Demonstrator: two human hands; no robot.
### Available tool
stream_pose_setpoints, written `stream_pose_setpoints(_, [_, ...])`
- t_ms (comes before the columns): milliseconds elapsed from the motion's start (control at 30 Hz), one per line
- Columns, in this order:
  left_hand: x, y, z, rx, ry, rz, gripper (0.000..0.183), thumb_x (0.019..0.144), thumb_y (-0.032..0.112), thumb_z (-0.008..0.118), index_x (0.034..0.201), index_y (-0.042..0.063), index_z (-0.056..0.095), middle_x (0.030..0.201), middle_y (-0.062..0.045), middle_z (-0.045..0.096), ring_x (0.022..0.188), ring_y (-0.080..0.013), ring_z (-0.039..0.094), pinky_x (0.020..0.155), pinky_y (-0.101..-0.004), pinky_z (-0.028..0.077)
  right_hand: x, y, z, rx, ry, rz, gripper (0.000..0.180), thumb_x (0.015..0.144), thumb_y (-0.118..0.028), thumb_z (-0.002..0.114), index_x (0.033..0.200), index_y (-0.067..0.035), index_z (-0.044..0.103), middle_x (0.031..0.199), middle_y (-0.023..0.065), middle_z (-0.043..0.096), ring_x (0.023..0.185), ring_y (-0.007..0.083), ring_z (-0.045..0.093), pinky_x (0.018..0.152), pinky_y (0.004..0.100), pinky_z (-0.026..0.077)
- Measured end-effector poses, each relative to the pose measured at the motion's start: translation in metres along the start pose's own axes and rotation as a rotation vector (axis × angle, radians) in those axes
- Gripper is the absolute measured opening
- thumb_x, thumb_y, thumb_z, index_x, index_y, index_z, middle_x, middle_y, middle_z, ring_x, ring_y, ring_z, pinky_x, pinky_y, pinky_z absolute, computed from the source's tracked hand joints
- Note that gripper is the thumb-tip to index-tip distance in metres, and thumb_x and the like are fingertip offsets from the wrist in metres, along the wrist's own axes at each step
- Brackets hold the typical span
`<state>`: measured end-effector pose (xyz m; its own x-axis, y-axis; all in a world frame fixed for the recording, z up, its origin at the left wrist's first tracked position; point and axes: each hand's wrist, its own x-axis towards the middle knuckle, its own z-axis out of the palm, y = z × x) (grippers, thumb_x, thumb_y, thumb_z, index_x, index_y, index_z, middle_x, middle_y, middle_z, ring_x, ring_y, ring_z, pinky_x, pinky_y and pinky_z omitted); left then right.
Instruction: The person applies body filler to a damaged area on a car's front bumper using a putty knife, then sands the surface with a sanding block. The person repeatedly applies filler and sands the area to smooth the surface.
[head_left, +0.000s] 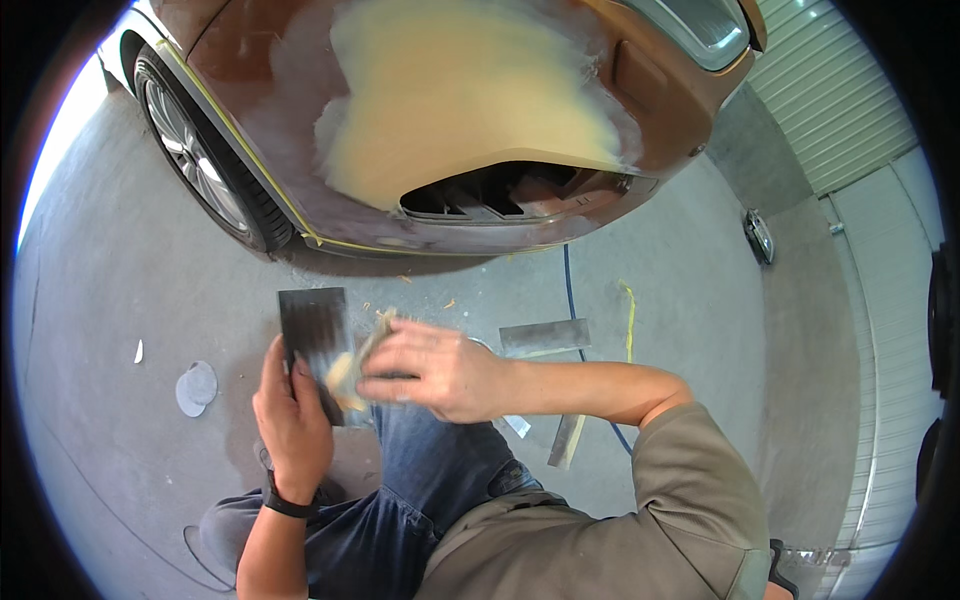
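My left hand (294, 412) holds a dark flat rectangular plate (313, 322) by its lower left edge, thumb on its face. Streaks mark the plate, and a yellowish smear of what looks like body filler (342, 379) lies near its lower right side. Just right of it, my right hand (427, 367) grips a thin tan, blurred piece (373, 341), perhaps a spreader or a folded cloth. Ahead is a brown car bumper (525, 22) with a broad patch of yellow filler (465, 97) above a dark opening (487, 191).
Yellow masking tape (247, 154) edges the wheel arch beside the tire (262, 217). On the concrete floor lie a flat metal strip (545, 337), another strip (566, 441), a blue hose (570, 281), round discs (196, 388) and a tape scrap (630, 319).
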<state>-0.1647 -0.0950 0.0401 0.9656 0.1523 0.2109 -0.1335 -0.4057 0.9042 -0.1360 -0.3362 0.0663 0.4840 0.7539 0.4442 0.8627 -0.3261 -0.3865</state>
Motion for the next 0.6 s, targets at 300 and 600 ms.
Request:
stream_pose_setpoints(300, [0.003,0.007,-0.004,-0.112,0.032,-0.076,0.032,0.105,0.007,0.054,0.133,-0.008,0.058,0.083,-0.018,0.067,0.066,-0.0167,0.057,0.065,-0.0315,0.047,-0.002,0.002,0.004,-0.031,-0.039,-0.079,0.055,0.072,0.002,0.070,0.123,-0.015,0.075,0.117,0.0051,0.070,0.112,0.0266,0.067,0.108,0.0523,0.054])
stream_pose_setpoints(600, [-0.015,0.009,-0.002,0.075,-0.103,0.037,0.033,0.105,0.003,0.049,0.136,-0.006,0.056,0.092,-0.024,0.070,0.077,-0.0386,0.070,0.070,-0.0416,0.052,0.004,0.006,0.023,0.012,-0.011,-0.075,0.045,0.075,-0.006,0.066,0.119,-0.009,0.073,0.116,0.0087,0.069,0.113,0.0294,0.066,0.108,0.0514,0.052])
